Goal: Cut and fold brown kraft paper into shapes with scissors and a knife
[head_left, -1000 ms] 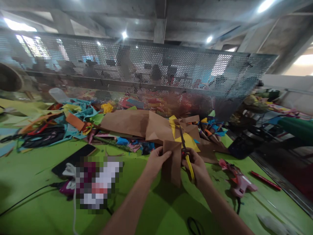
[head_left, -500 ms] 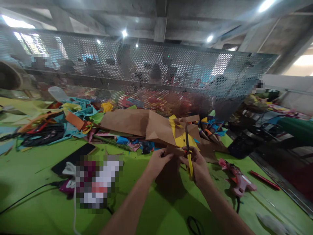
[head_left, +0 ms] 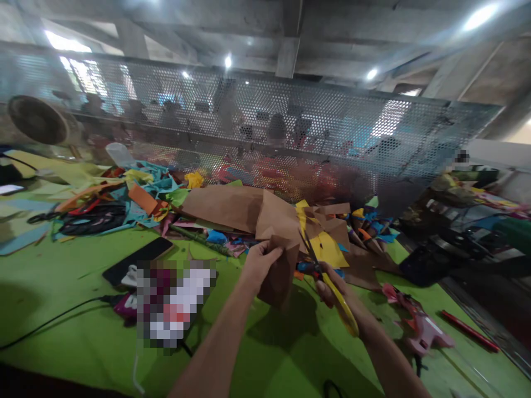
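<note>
Brown paper piece (head_left: pixel 279 273) is pinched in the left hand (head_left: pixel 258 261) above the green table (head_left: pixel 83 326); the right hand (head_left: pixel 332 284), gripping the yellow scissors (head_left: pixel 338 298), has drawn the blades back beside its edge, so that cut looks finished

Both slender forearms (head_left: pixel 215 342) are bare and unclothed from the bottom edge of the frame up to the equally bare left hand (head_left: pixel 259 260) and right hand (head_left: pixel 332 284).

Glue gun (head_left: pixel 420 327) right of scissors (head_left: pixel 322 275)
</note>
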The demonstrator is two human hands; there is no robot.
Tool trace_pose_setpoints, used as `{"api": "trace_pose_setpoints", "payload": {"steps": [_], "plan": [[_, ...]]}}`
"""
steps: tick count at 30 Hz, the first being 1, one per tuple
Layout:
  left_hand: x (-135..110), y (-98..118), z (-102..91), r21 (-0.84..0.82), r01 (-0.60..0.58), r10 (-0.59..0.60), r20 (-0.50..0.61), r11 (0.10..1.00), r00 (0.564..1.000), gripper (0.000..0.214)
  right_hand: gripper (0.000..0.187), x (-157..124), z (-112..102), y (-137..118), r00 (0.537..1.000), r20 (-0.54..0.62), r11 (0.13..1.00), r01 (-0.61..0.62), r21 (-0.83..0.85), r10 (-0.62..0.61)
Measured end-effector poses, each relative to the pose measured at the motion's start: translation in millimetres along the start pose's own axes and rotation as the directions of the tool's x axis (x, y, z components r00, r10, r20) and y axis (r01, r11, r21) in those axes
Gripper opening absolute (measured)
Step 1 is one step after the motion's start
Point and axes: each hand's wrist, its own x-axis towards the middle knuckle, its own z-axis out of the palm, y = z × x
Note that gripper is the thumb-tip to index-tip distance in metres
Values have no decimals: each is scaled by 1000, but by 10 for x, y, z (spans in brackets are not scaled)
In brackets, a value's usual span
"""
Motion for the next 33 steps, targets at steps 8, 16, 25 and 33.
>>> {"api": "trace_pose_setpoints", "payload": {"steps": [8, 16, 25, 33], "plan": [[-28, 8, 42, 10, -6, 6, 65, 1000, 998, 32, 36, -9, 8, -71, 991, 137, 986, 8, -169, 15], [3, -39, 11, 154, -80, 72, 59, 985, 996, 28, 38, -40, 25, -68, 990, 138, 989, -17, -145, 37], [-18, -46, 20, 85, -61, 53, 91, 995, 994, 24, 40, 7, 45, 24, 995, 96, 997, -17, -72, 24], [-12, -6, 6, 146, -75, 63, 87, 986, 994, 29, 47, 76, -64, 69, 976, 205, 949, 130, -288, -72]]}}
